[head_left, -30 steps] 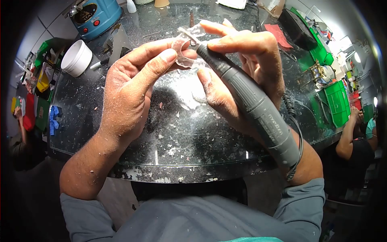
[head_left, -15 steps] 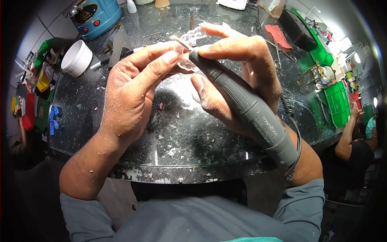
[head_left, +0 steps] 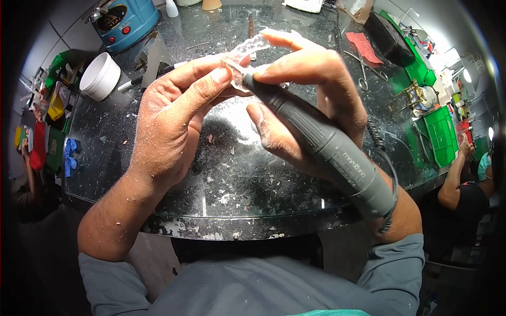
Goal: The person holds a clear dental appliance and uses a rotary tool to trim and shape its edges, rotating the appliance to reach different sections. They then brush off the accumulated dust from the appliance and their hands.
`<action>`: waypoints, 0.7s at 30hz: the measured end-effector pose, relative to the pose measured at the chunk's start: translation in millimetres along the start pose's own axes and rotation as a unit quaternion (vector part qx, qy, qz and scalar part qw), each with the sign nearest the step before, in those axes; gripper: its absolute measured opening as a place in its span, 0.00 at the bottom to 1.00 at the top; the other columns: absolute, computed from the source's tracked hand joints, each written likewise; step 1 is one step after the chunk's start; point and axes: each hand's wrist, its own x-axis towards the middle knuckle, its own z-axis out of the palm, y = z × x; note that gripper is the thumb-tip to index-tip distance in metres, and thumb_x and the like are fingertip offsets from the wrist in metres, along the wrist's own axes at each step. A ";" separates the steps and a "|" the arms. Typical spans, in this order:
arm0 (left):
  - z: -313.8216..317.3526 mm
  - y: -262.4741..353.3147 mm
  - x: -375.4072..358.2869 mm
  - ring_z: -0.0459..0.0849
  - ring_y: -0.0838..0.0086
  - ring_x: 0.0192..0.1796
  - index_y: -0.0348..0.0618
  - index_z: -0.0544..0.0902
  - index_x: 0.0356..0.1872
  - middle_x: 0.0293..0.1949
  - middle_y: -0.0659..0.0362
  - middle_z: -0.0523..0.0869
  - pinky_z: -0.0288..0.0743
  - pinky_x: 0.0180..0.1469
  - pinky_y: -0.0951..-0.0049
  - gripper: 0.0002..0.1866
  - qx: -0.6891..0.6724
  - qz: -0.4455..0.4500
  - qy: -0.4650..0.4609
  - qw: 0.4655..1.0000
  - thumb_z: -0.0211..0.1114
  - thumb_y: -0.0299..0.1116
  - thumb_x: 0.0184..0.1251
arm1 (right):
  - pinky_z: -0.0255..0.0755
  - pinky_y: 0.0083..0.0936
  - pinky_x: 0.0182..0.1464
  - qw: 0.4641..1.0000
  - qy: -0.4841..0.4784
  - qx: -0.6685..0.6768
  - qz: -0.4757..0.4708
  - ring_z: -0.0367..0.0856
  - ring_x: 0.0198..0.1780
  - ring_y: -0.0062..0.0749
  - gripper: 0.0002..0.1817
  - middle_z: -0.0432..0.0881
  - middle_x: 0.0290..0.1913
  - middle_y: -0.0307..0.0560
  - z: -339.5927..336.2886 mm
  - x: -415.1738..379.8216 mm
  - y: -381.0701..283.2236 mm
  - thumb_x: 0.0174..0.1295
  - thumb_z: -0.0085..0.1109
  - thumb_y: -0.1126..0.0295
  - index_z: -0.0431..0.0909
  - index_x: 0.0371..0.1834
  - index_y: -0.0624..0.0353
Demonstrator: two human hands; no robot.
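My left hand [head_left: 171,113] pinches a clear, tooth-shaped dental tray [head_left: 253,45] between thumb and fingers, dusted with white powder. Wrapped in my right hand [head_left: 316,89] is a dark grey rotary handpiece [head_left: 329,145], lying diagonally with its cable by my wrist. Its bit points up and left and meets the tray, close to my left thumb tip; exact contact is hard to make out. My right index fingertip touches the far end of the tray. Part of the tray is hidden behind my left fingers and the handpiece's nose.
White dust and chips cover the black tabletop [head_left: 232,195]. On the left stand a blue machine [head_left: 126,26] with red buttons and a white tub [head_left: 100,76]. Scissors [head_left: 363,79], red paper [head_left: 365,47] and a green bin [head_left: 441,134] lie right. Other people's arms [head_left: 452,179] show at both edges.
The handpiece has shifted slightly, its rear swinging a little to the right and its nose lower against the tray. My left hand has barely moved.
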 end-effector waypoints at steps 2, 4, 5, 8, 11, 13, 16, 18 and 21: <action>0.4 0.1 0.1 0.81 0.72 0.53 0.31 0.78 0.54 0.50 0.51 0.84 0.69 0.63 0.69 0.16 -0.007 0.001 -0.001 1.000 0.58 0.31 0.71 | 0.70 0.46 0.61 0.998 0.056 0.001 0.006 0.81 0.43 0.34 0.20 0.79 0.38 0.45 9.4 0.2 2.9 0.43 0.68 0.82 0.77 0.42 0.64; -0.9 0.2 -0.2 0.81 0.72 0.53 0.31 0.78 0.54 0.50 0.51 0.83 0.69 0.63 0.69 0.16 0.005 -0.003 -0.006 1.000 0.58 0.31 0.71 | 0.70 0.41 0.60 0.994 0.113 0.002 0.013 0.82 0.39 0.33 0.18 0.80 0.33 0.41 12.5 0.8 3.5 0.39 0.69 0.81 0.79 0.38 0.61; -0.5 0.2 -0.2 0.81 0.72 0.53 0.31 0.78 0.54 0.50 0.51 0.83 0.69 0.63 0.69 0.16 0.005 -0.003 -0.006 1.000 0.58 0.31 0.71 | 0.70 0.41 0.60 0.995 0.104 0.007 0.009 0.82 0.39 0.33 0.18 0.80 0.33 0.41 12.2 1.8 2.9 0.39 0.69 0.80 0.79 0.38 0.61; 0.2 -0.1 -0.1 0.81 0.72 0.53 0.31 0.77 0.54 0.51 0.51 0.83 0.68 0.63 0.69 0.16 -0.013 0.000 0.003 1.000 0.58 0.31 0.70 | 0.70 0.44 0.61 0.998 0.065 0.005 0.001 0.81 0.42 0.34 0.19 0.79 0.36 0.43 6.9 1.3 2.5 0.42 0.68 0.81 0.77 0.40 0.63; -2.7 -0.5 0.4 0.81 0.71 0.53 0.30 0.77 0.55 0.51 0.51 0.83 0.68 0.64 0.69 0.17 0.011 -0.001 0.001 1.000 0.58 0.30 0.71 | 0.70 0.49 0.62 1.000 0.006 -0.005 -0.006 0.80 0.47 0.35 0.21 0.77 0.41 0.47 -1.2 -0.5 2.7 0.48 0.67 0.83 0.73 0.46 0.66; -2.6 -0.5 1.0 0.81 0.71 0.53 0.30 0.77 0.55 0.51 0.51 0.83 0.68 0.63 0.69 0.17 0.001 0.000 -0.005 1.000 0.58 0.31 0.71 | 0.71 0.45 0.60 1.000 -0.005 0.003 0.009 0.80 0.48 0.35 0.22 0.76 0.41 0.47 -3.4 1.6 1.6 0.51 0.69 0.78 0.71 0.48 0.65; 0.4 2.0 1.9 0.82 0.71 0.51 0.30 0.77 0.55 0.47 0.51 0.84 0.69 0.62 0.70 0.17 0.003 -0.002 -0.012 1.000 0.57 0.32 0.71 | 0.74 0.31 0.54 0.994 0.086 -0.015 0.073 0.81 0.48 0.33 0.22 0.78 0.43 0.48 -3.0 7.5 -3.9 0.61 0.66 0.69 0.67 0.53 0.63; -3.3 2.6 1.4 0.83 0.72 0.49 0.29 0.77 0.55 0.43 0.52 0.86 0.71 0.60 0.70 0.18 0.007 -0.015 -0.038 0.999 0.57 0.33 0.72 | 0.76 0.20 0.48 0.992 0.085 -0.042 0.081 0.82 0.43 0.26 0.13 0.80 0.43 0.47 -6.8 7.7 -2.2 0.63 0.62 0.75 0.72 0.48 0.64; 1.0 1.5 1.8 0.83 0.73 0.47 0.29 0.76 0.55 0.41 0.53 0.86 0.73 0.58 0.71 0.19 0.042 -0.004 -0.027 0.999 0.57 0.33 0.71 | 0.75 0.18 0.49 0.970 0.062 0.076 0.222 0.81 0.44 0.22 0.13 0.81 0.43 0.42 -2.4 3.8 -10.9 0.59 0.62 0.82 0.77 0.46 0.62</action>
